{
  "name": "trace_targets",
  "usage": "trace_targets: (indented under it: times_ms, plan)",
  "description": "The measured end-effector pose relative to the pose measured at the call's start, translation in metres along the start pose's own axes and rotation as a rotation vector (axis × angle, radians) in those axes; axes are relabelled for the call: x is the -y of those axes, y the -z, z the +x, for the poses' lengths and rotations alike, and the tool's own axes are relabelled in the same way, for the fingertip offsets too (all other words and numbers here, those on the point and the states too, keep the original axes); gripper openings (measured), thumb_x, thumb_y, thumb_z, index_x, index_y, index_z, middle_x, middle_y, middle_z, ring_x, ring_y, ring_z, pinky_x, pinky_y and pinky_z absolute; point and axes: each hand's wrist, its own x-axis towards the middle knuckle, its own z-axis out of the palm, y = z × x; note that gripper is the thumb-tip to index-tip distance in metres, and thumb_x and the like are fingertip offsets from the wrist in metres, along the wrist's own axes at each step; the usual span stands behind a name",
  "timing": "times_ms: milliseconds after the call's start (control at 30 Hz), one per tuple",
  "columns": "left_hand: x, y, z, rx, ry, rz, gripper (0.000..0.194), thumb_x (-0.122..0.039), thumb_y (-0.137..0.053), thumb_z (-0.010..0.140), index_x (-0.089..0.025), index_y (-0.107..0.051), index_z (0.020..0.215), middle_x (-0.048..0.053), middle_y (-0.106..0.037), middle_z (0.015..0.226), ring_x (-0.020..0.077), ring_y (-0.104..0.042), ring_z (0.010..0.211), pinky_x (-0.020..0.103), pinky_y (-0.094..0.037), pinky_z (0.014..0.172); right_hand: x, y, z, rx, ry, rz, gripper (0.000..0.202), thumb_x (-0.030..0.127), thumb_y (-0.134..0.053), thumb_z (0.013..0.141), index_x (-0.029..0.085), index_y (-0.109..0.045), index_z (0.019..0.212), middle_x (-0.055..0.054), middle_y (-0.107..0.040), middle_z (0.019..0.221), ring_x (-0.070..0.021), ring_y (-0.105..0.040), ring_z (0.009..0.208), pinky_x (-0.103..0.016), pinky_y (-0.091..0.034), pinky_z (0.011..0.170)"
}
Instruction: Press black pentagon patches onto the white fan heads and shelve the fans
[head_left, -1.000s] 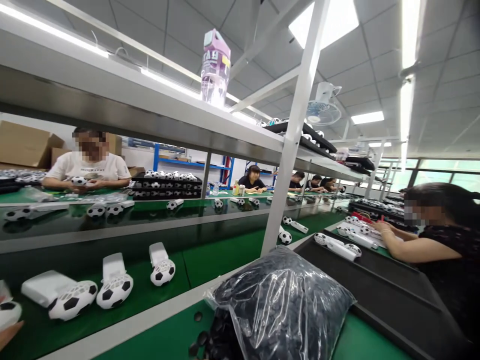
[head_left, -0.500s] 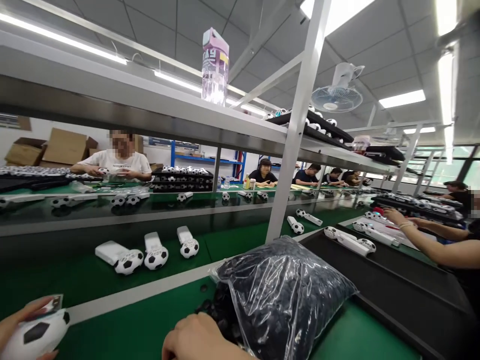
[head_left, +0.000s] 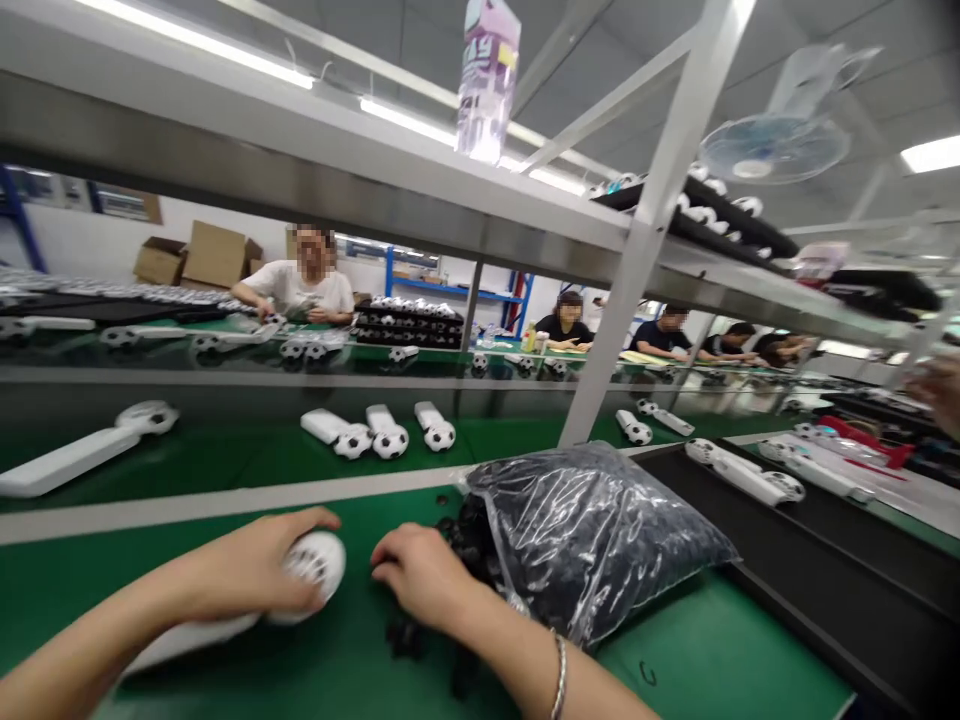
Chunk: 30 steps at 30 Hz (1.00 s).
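My left hand [head_left: 251, 562] is wrapped around the round, slotted head of a white handheld fan [head_left: 324, 562], above the green work surface [head_left: 360, 655]. The fan's white handle slants down to the lower left under my wrist. Beside it my right hand [head_left: 420, 572] has its fingers curled together; whether a small part is between them cannot be made out. Loose small black parts [head_left: 471, 535] lie next to my right hand, spilling from the mouth of a clear plastic bag [head_left: 600, 535] full of dark pieces.
Several football-patterned fans [head_left: 388, 435] lie on the green belt [head_left: 255, 465] beyond the pale edge strip. A black tray [head_left: 795, 560] is at the right, and a metal post [head_left: 645, 250] rises behind the bag. Other people sit across the line; a co-worker's hand [head_left: 937, 390] shows far right.
My left hand has moved right with the fan, toward my right hand. My right hand has drawn back from the black parts. The view has shifted left.
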Motion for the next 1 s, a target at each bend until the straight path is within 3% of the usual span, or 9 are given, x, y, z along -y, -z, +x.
trace_targets:
  times_ms: [67, 133, 233, 400, 567, 767, 1000]
  plan:
    - [-0.002, -0.003, -0.001, 0.158, -0.005, 0.017, 0.056, -0.047, -0.060, 0.060, -0.021, -0.057, 0.110, 0.006, -0.060, 0.111, 0.0273, -0.056, 0.100, 0.032, -0.045, 0.085, -0.002, 0.002, -0.003, -0.019, 0.008, 0.071, 0.016, 0.008, -0.059, 0.077, 0.018, -0.065, 0.089, -0.003, -0.062, 0.090, -0.0153, -0.057, 0.087, -0.023, -0.042, 0.082]
    - [-0.001, -0.006, -0.001, 0.107, 0.013, 0.071, 0.058, -0.056, -0.044, 0.073, -0.019, -0.051, 0.116, 0.008, -0.056, 0.118, 0.0271, -0.052, 0.106, 0.035, -0.040, 0.091, -0.006, 0.002, -0.005, -0.033, -0.006, 0.149, 0.021, 0.004, -0.054, 0.078, 0.016, -0.062, 0.093, -0.005, -0.061, 0.092, -0.0161, -0.056, 0.087, -0.026, -0.043, 0.083]
    - [0.004, -0.010, -0.008, 0.020, -0.005, 0.221, 0.073, -0.067, -0.047, 0.067, -0.019, -0.046, 0.122, 0.009, -0.050, 0.124, 0.0296, -0.048, 0.111, 0.036, -0.038, 0.091, -0.014, -0.003, -0.003, -0.026, -0.038, 0.274, 0.021, 0.004, -0.048, 0.080, 0.016, -0.058, 0.094, -0.004, -0.060, 0.085, -0.0151, -0.059, 0.075, -0.028, -0.047, 0.075]
    - [-0.002, -0.021, -0.033, 0.044, 0.006, 0.379, 0.072, -0.075, -0.037, 0.067, -0.019, -0.050, 0.110, 0.010, -0.060, 0.102, 0.0307, -0.058, 0.088, 0.037, -0.044, 0.072, -0.014, -0.011, 0.001, 0.016, -0.066, 0.539, 0.007, 0.016, -0.043, 0.085, 0.018, -0.050, 0.087, -0.001, -0.059, 0.079, -0.0140, -0.061, 0.074, -0.024, -0.051, 0.064]
    - [-0.010, -0.031, -0.038, 0.058, 0.064, 0.397, 0.076, -0.074, -0.044, 0.063, -0.015, -0.046, 0.110, 0.012, -0.058, 0.100, 0.0297, -0.058, 0.083, 0.035, -0.044, 0.067, -0.002, -0.008, -0.001, -0.072, 0.005, 0.486, 0.005, 0.023, -0.052, 0.082, 0.019, -0.056, 0.083, -0.001, -0.057, 0.083, -0.0141, -0.056, 0.074, -0.025, -0.046, 0.067]
    - [-0.010, -0.031, -0.037, 0.029, -0.008, 0.230, 0.087, -0.063, -0.059, 0.059, -0.027, -0.027, 0.131, 0.006, -0.049, 0.116, 0.0257, -0.054, 0.098, 0.031, -0.045, 0.070, 0.014, -0.010, -0.009, 0.038, 0.009, 0.592, 0.005, 0.024, -0.056, 0.081, 0.019, -0.058, 0.082, 0.000, -0.055, 0.079, -0.0128, -0.051, 0.069, -0.023, -0.042, 0.061]
    - [-0.015, -0.032, -0.040, 0.045, -0.028, 0.137, 0.081, -0.062, -0.059, 0.060, -0.027, -0.034, 0.128, 0.005, -0.048, 0.118, 0.0239, -0.056, 0.095, 0.031, -0.046, 0.070, 0.013, -0.022, -0.010, -0.043, 0.039, 0.484, 0.003, 0.022, -0.065, 0.074, 0.019, -0.062, 0.074, -0.002, -0.045, 0.085, -0.0135, -0.046, 0.074, -0.024, -0.040, 0.062]
